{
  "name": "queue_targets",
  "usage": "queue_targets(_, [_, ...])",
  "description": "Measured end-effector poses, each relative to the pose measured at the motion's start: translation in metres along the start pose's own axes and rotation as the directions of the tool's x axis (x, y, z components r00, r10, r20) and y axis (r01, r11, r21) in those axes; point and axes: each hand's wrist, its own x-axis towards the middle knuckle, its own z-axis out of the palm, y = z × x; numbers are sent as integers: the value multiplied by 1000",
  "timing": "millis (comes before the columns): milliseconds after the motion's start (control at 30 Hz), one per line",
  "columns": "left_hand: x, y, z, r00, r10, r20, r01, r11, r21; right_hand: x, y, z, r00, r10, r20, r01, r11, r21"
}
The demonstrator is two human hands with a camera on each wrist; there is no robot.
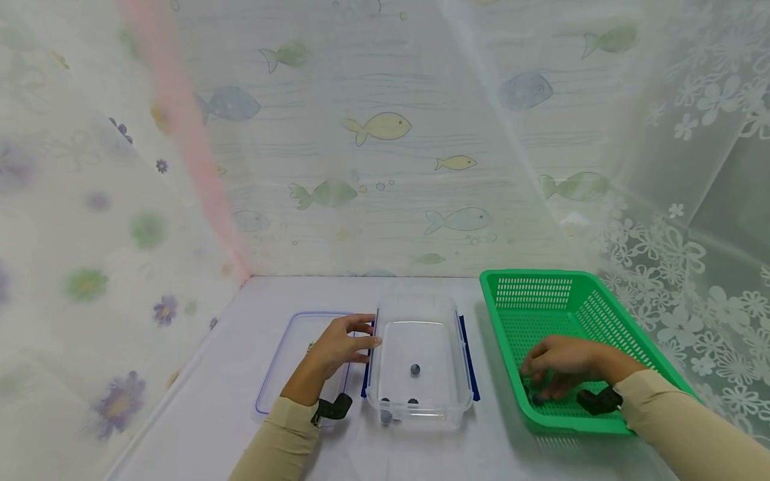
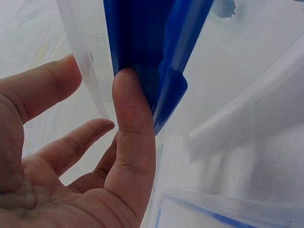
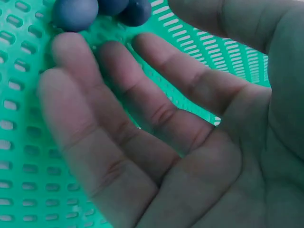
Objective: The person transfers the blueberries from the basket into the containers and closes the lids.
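My left hand (image 1: 339, 347) rests at the left side of a clear plastic food container (image 1: 421, 334). In the left wrist view one finger touches the container's blue side latch (image 2: 137, 42), and the other fingers are spread and loosely bent. A few blueberries (image 1: 415, 369) lie in the container, mostly toward its near end. My right hand (image 1: 562, 367) reaches into a green plastic basket (image 1: 490, 300), fingers loosely bent and palm holding nothing. Just beyond its fingertips, several blueberries (image 3: 76, 14) lie against the basket's perforated surface.
A clear lid with a blue seal (image 1: 283, 341) lies on the white table (image 1: 198, 401), left of the container and partly behind the left arm. The basket's raised walls surround the right hand. Printed curtains (image 1: 391, 200) hang behind and at both sides.
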Motion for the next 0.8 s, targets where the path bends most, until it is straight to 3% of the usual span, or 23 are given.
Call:
queue_targets(233, [1, -1, 0, 1000, 0, -2, 0, 1000, 2, 1, -5, 6, 1000, 13, 14, -13, 1000, -22])
queue_targets(500, [0, -1, 0, 1000, 2, 1, -2, 1000, -1, 4, -11, 14, 988, -94, 120, 94, 996, 9])
queue_targets(800, [-1, 1, 0, 1000, -1, -1, 0, 1000, -9, 9, -9, 12, 990, -112, 90, 112, 994, 8])
